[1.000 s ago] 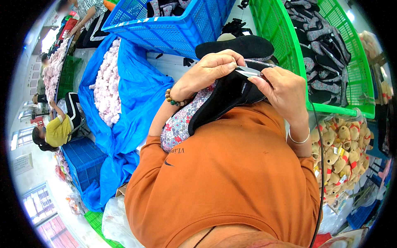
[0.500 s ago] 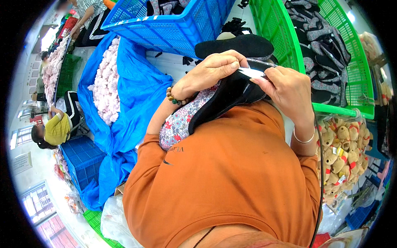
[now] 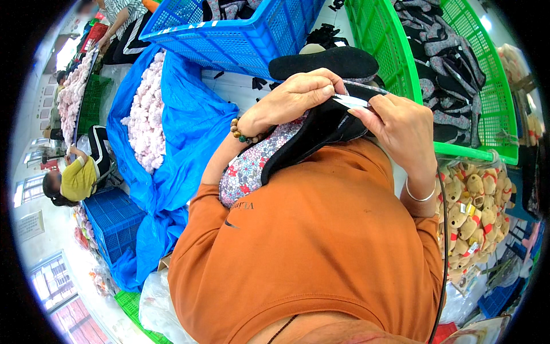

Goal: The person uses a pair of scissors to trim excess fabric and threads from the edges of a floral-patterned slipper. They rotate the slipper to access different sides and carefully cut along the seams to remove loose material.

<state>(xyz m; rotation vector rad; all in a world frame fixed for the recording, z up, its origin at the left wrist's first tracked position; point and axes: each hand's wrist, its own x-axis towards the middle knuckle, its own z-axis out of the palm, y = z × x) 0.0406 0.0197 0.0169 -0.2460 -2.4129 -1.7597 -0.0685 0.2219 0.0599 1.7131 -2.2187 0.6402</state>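
Note:
My left hand (image 3: 303, 94) is closed around a slipper (image 3: 252, 163) with a floral outside and a black inside. Its floral end lies along my left forearm, against my orange shirt. Fingers bent, my right hand (image 3: 395, 123) grips a small pair of thread snips (image 3: 352, 102); their pale, pointed blades reach toward my left fingertips at the slipper's edge. Most of the snips' handle is hidden in the right hand. Just beyond my hands lies a black sole-shaped piece (image 3: 323, 64), perhaps another slipper.
Ahead stands a blue crate (image 3: 229, 46); at right, a green crate (image 3: 384, 46) full of floral and black slippers. Blue sheeting (image 3: 195, 114) surrounds pale pink fluffy pieces (image 3: 146, 109). Tan plush toys (image 3: 472, 212) are piled at lower right. A person in yellow (image 3: 80, 178) sits far left.
The snips' blades have turned slightly, and my right hand has shifted a little to the right. My left hand keeps its hold on the slipper, which has barely moved.

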